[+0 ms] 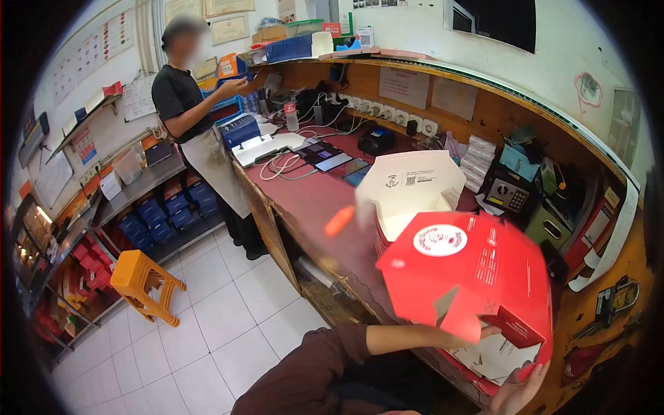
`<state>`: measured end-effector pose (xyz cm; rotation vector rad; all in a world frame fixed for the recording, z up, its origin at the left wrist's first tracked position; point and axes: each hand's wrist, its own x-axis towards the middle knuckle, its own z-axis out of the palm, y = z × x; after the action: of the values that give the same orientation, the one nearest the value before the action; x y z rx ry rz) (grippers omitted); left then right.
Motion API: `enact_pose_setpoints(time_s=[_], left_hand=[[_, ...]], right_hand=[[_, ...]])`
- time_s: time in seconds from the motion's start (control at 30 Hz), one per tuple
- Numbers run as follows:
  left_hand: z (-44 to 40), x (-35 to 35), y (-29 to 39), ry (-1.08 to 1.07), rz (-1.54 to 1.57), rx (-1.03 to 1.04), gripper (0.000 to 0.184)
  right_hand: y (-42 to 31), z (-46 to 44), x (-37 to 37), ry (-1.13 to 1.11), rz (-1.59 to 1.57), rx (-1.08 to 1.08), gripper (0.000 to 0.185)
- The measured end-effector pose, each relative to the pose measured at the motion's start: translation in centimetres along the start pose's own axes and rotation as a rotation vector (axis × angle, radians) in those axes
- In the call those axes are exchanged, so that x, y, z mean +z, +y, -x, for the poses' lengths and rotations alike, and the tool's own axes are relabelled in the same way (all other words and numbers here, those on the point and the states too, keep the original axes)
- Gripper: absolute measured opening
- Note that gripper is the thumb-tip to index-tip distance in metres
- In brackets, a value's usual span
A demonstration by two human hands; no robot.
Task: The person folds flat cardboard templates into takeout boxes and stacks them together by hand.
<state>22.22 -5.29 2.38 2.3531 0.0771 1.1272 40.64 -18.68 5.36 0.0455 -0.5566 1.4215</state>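
Right fingers (537,377) grasp the near edge of the red carton (477,266), apparently to steady it. Left hand (458,339), partly hidden, reaches beneath its flap; grip cannot be determined. The carton sits at the table (304,207), beside open cartons (415,173), seemingly stacked for easy reach.

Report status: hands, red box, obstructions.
Right hand gripping red box by edge. Left hand at cut flap, partly hidden. Open white-lined box close behind.
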Motion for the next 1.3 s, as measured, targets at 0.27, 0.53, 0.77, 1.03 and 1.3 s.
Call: enact_pose_setpoints(time_s=[0.27, 0.53, 0.77, 1.03, 1.3], left_hand=[[-0.2, 2.3, 4.1, 0.211, -0.658, 0.032, 0.035], [0.4, 0.7, 5.0, 0.082, -0.673, 0.186, 0.041], [0.2, -1.2, 5.3, 0.6, 1.275, -0.22, 0.046], [-1.8, -3.4, 7.9, 0.442, 0.557, -0.988, 0.03], [-1.8, 0.6, 6.1, 0.922, 0.51, -0.355, 0.037]], right_hand=[[8.2, -0.7, 2.4, 0.437, 0.539, -0.654, 0.028], [6.7, -0.9, 0.2, 0.459, 0.186, -0.324, 0.02], [4.9, -1.0, -1.1, 0.14, 0.221, -0.319, 0.024], [8.3, -1.0, 3.4, 0.345, 0.553, -0.742, 0.052], [8.9, -2.1, 3.4, 0.246, 0.43, -0.414, 0.051]])
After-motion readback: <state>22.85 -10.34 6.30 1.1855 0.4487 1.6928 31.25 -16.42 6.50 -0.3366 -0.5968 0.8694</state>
